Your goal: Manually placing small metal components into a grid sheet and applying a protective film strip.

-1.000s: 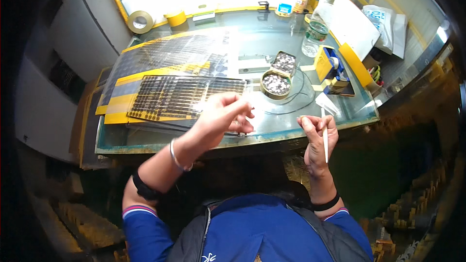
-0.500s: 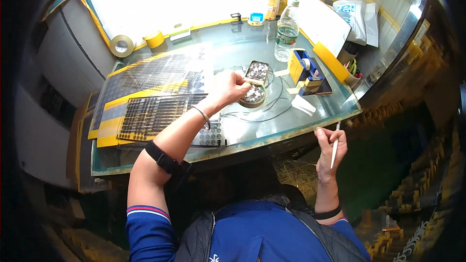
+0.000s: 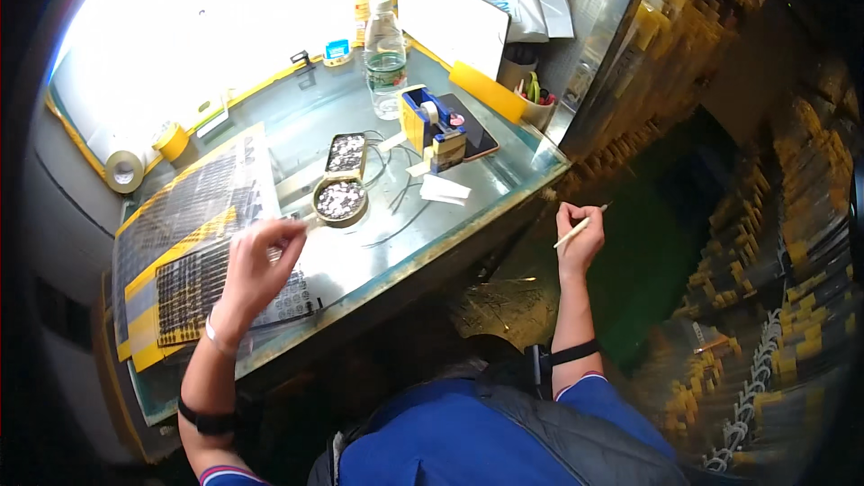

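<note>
Currently, the right hand (image 3: 583, 247) pinches a pale stick (image 3: 567, 237) off the worktop (image 3: 360, 274)'s near-right edge; the left hand (image 3: 256, 265), fingers curled, hovers over a dotted sheet (image 3: 184, 292), any grip unclear.

Lit by white panel (image 3: 225, 18) past far edge of bench (image 3: 288, 112); flanked by grey panels (image 3: 67, 238) left, dark green floor (image 3: 666, 207) right.

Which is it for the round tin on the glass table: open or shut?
Open: no lid covers the round tin, and small pale and dark pieces show inside.
</note>
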The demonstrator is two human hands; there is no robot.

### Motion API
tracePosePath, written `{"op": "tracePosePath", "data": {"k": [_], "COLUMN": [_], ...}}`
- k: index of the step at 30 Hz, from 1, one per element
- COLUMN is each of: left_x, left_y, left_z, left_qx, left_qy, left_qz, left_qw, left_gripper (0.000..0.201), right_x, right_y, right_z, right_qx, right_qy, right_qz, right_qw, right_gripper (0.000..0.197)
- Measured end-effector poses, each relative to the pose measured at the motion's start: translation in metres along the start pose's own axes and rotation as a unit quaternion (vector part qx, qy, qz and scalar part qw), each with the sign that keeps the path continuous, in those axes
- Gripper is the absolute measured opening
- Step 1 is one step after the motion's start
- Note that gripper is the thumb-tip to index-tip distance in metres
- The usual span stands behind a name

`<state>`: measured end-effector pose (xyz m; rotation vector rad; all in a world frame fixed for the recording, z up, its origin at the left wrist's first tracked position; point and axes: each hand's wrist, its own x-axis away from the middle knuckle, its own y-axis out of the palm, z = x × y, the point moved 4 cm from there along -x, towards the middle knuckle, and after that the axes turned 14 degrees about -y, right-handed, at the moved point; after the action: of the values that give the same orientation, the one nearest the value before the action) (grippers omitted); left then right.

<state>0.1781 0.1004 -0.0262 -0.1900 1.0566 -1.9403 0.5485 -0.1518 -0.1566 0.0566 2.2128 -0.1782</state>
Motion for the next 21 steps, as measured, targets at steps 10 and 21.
{"op": "tracePosePath", "data": {"k": [10,21], "left_x": [0.129,0.139], "left_y": [0.004,0.030], "left_z": [-0.015,-0.011], "left_qx": [-0.202,-0.129], "left_qy": [0.064,0.065], "left_qz": [0.078,0.095], "left_qw": [0.974,0.985], "left_gripper": [0.042,0.052], "right_x": [0.005,0.063], "right_y": [0.011,0.063], "right_z": [0.002,-0.215], "right_qx": [0.070,-0.401], "right_qy": [-0.112,-0.256], "right_qz": [-0.056,-0.404], "right_qw": [0.990,0.781], "right_gripper": [0.008,0.030]}}
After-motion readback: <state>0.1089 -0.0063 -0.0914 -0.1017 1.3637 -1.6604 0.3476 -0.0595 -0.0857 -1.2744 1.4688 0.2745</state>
